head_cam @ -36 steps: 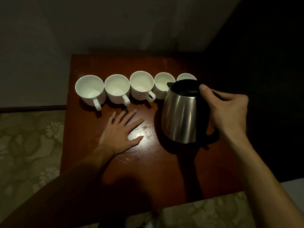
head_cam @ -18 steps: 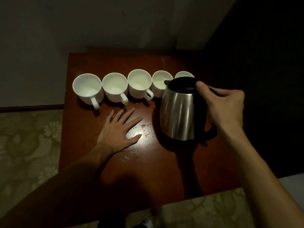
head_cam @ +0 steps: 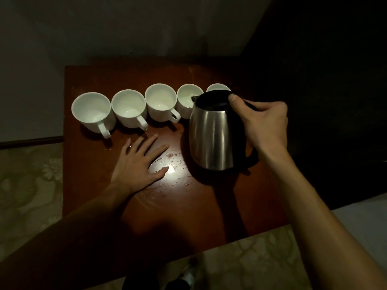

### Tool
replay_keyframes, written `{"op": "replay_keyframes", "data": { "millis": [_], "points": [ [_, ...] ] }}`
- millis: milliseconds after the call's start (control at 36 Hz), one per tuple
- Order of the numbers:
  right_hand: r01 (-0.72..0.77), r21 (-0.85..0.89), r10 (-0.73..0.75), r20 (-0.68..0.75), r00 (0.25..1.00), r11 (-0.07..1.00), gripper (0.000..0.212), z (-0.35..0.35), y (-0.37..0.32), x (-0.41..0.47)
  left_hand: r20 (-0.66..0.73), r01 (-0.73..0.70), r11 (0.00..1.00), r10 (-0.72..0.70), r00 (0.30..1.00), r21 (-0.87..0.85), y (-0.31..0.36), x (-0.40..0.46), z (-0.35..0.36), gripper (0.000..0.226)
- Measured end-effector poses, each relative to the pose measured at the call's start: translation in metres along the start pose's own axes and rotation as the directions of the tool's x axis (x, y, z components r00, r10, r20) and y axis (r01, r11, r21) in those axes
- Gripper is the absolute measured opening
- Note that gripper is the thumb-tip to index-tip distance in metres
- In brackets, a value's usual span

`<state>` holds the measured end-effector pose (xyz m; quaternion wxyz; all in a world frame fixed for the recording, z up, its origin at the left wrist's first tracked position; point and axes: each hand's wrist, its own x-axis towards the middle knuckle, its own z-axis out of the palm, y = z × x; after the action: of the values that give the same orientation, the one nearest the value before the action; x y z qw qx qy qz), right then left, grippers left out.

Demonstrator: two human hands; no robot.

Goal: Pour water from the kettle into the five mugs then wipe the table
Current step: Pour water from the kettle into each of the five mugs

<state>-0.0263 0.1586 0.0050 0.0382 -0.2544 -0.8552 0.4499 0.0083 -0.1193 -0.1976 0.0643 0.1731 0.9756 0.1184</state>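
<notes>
Kettle (head_cam: 213,135): tilted, spout over fourth mug (head_cam: 188,99) in row on table (head_cam: 188,206).
Right hand (head_cam: 263,124): clamped round kettle handle.
Left hand (head_cam: 138,162): flat, fingers spread.
Risk: overtilting spills water past rim.

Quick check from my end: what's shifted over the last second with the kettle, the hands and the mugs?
Little. The kettle, gripped by the right hand, has its spout closer over the fourth mug than a second ago. The left hand still lies flat on the wet table. The mugs have not moved, and nothing was grasped or released.
</notes>
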Motion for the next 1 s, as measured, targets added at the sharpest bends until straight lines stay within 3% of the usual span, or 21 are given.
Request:
{"op": "replay_keyframes", "data": {
  "millis": [250,722,833,944,1000],
  "points": [
    [0.03,-0.016,-0.03,0.007,1.0,0.999,0.033,-0.0008,-0.0045,-0.0032,-0.002,0.003,1.0,-0.002,1.0,0.016,-0.0007,0.0008,0.0022,0.073],
    [0.048,-0.015,-0.048,0.017,0.999,0.999,0.065,0.0016,-0.0033,-0.0022,0.006,0.0,1.0,0.0,1.0,0.028,-0.0007,0.0009,0.0016,0.072],
    [0.064,-0.018,-0.063,0.025,0.998,0.998,0.054,0.0014,-0.0016,-0.0021,0.004,0.003,1.0,-0.003,1.0,0.029,-0.0008,0.0011,0.0021,0.072],
    [0.063,-0.01,-0.063,0.022,0.998,0.998,0.067,0.0007,-0.0022,-0.0017,0.013,0.003,0.999,-0.004,1.0,0.032,-0.0005,0.0015,0.0022,0.072],
    [0.065,-0.007,-0.065,0.033,0.997,0.998,0.056,0.0003,-0.002,-0.0019,0.007,0.002,1.0,-0.003,1.0,0.028,-0.0001,0.0012,0.0021,0.072]
  ]
}}
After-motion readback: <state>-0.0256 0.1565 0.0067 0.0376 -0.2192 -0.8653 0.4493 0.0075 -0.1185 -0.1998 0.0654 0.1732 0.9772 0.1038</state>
